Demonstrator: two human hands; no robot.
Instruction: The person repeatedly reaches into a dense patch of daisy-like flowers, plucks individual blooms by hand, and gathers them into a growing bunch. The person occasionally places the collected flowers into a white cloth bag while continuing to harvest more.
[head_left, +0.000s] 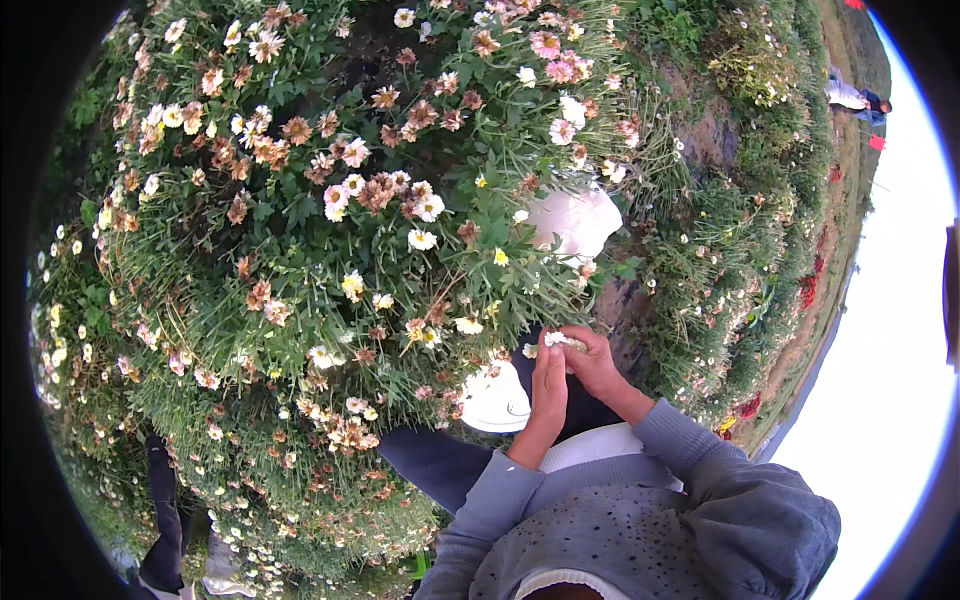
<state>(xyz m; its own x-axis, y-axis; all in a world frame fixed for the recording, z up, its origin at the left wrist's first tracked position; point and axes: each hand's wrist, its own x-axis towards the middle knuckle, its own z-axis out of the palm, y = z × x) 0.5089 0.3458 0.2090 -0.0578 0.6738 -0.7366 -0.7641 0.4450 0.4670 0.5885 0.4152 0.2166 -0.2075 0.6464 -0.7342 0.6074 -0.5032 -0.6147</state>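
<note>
My left hand (551, 384) and my right hand (598, 369) meet in front of my body, fingertips together. Between them they hold a small white flower head (556, 339), and pale petals show under the right fingers. A second white bloom (529, 351) sits just beside the left fingertips; whether the hand touches it, I cannot tell. Below and left of my hands, a white round-rimmed container (491, 401) rests by my dark-trousered leg (435, 461). Its contents are too bright to make out.
Dense chrysanthemum-like plants (322, 247) with white, pink and withered brown blooms spread ahead and left. A white plastic bag (577, 217) lies among the stems. Dark soil (622, 315) shows between rows. One person (859, 101) is far off; another's leg (161, 517) appears lower left.
</note>
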